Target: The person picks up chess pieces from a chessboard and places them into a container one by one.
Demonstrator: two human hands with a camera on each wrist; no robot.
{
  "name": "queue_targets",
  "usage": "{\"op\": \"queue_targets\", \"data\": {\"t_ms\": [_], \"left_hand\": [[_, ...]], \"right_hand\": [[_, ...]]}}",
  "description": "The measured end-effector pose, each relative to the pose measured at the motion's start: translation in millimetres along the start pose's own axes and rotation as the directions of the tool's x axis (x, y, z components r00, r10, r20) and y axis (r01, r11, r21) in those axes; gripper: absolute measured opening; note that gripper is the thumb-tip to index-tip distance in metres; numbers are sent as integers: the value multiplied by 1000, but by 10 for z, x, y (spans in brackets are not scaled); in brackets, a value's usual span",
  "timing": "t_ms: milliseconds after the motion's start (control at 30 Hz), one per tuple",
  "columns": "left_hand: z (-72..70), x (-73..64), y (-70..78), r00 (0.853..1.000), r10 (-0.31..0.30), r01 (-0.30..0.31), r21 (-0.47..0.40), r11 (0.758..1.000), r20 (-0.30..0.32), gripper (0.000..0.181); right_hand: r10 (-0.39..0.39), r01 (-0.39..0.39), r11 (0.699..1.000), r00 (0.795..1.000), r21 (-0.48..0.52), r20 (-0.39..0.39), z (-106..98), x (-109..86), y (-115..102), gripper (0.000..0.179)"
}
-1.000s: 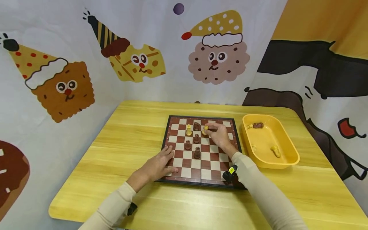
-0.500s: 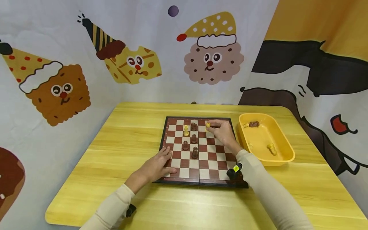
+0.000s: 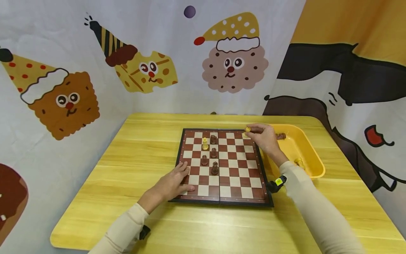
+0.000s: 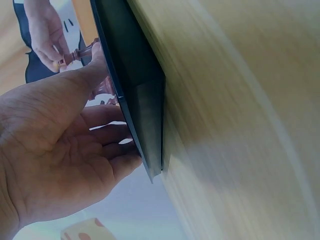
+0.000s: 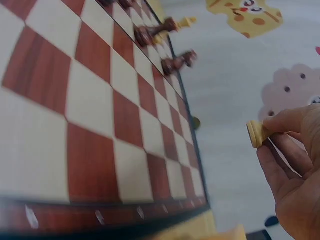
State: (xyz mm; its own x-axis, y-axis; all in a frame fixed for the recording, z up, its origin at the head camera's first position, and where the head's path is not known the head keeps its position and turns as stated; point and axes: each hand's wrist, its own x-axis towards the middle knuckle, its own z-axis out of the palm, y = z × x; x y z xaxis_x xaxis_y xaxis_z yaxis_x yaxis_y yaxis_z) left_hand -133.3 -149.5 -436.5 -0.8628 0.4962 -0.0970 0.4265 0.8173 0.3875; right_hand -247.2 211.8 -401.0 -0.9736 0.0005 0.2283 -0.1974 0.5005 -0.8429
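My right hand (image 3: pixel 265 139) pinches a pale yellow chess piece (image 5: pixel 257 133) by its upper part, above the far right corner of the chessboard (image 3: pixel 238 171). In the right wrist view the piece's base sticks out of the fingers, clear of the board. My left hand (image 3: pixel 169 183) rests on the board's left edge with fingers spread; the left wrist view shows this hand (image 4: pixel 65 145) at the dark rim. Standing on the board are a yellow chess piece (image 3: pixel 205 144), a brown knight (image 3: pixel 213 140) and several other brown chess pieces (image 3: pixel 215 168).
A yellow plastic tray (image 3: pixel 312 155) stands right of the board, partly behind my right arm. In it lie a brown piece (image 3: pixel 281 136) and a yellow piece (image 3: pixel 299 162). The wooden table (image 3: pixel 127 155) meets a cartoon-printed curtain (image 3: pixel 190 102) at the back.
My right hand has lifted the yellow chess piece off the board and carried it right, towards the tray. My left hand has kept its place on the board.
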Motion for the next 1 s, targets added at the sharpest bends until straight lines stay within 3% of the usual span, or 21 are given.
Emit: {"op": "queue_targets", "data": {"t_ms": [233, 400, 533, 733, 1000], "left_hand": [[-17, -24, -8, 1000, 0, 0, -8, 1000, -2, 81], [-20, -27, -18, 1000, 5, -5, -3, 1000, -7, 80], [-21, -16, -23, 1000, 12, -12, 3, 1000, -10, 80], [-24, 6, -27, 1000, 3, -3, 12, 1000, -11, 80], [8, -13, -11, 1000, -3, 3, -1, 1000, 0, 78]], "right_hand": [[28, -32, 999, 997, -41, -76, -351, 43, 112, 32], [49, -55, 996, 996, -77, -76, -537, 35, 225, 34], [55, -59, 997, 996, -49, -77, -644, 40, 311, 35], [68, -68, 998, 992, 8, -106, -725, 53, 390, 35], [87, -93, 993, 993, -78, -82, -701, 37, 478, 36]]}}
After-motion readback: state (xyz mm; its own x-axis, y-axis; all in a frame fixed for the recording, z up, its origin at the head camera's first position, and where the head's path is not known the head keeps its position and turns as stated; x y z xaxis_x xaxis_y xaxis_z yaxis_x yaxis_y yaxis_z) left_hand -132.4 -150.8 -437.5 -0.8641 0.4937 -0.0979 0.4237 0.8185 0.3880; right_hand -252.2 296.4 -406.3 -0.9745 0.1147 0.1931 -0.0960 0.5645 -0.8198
